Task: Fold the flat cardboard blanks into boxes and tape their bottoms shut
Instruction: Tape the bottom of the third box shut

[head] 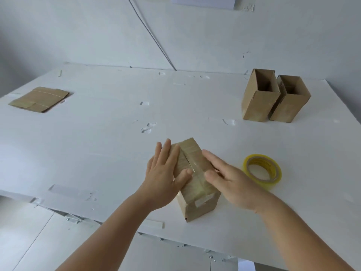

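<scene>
Both flat hands, left (166, 173) and right (232, 178), press the taped bottom of the upturned box (195, 173) near the table's (97, 143) front edge; firm outward strokes should seat the tape. Roll (262, 171) lies just right.

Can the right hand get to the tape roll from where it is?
Probably yes: the right hand lies flat on the box, the tape roll sits just beside it, bare table between.
</scene>
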